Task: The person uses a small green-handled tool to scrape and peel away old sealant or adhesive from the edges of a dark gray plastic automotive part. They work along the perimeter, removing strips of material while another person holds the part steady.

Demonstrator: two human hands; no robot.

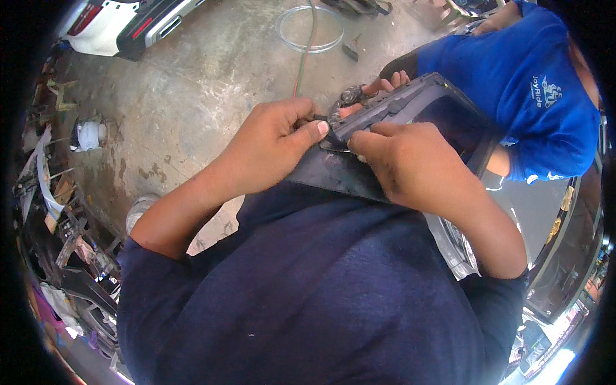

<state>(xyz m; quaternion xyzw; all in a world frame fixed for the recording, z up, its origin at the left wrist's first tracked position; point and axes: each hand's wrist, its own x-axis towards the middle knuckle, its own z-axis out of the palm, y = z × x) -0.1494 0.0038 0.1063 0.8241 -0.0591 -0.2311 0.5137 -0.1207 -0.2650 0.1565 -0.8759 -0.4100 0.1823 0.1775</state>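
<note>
A dark grey-black panel [346, 173] with a raised, ridged frame and a glossy dark area lies in front of my body, tilted up to the right. My left hand [269, 144] is closed at its left end, thumb and fingers pinching a small black strip-like piece at the panel's corner. Just right of it my right hand [410, 160] is curled, its fingertips pressed together at the inner edge of the frame; what they hold is hidden. A co-worker's hand [391, 83] touches the panel's far edge.
The co-worker in a blue shirt [500, 70] stands close at the right. A red-green hose [304, 64] and a coil of clear tubing [311, 48] lie on the concrete floor. A white car's rear [109, 29] is far left. Scrap parts [77, 256] pile up on the left.
</note>
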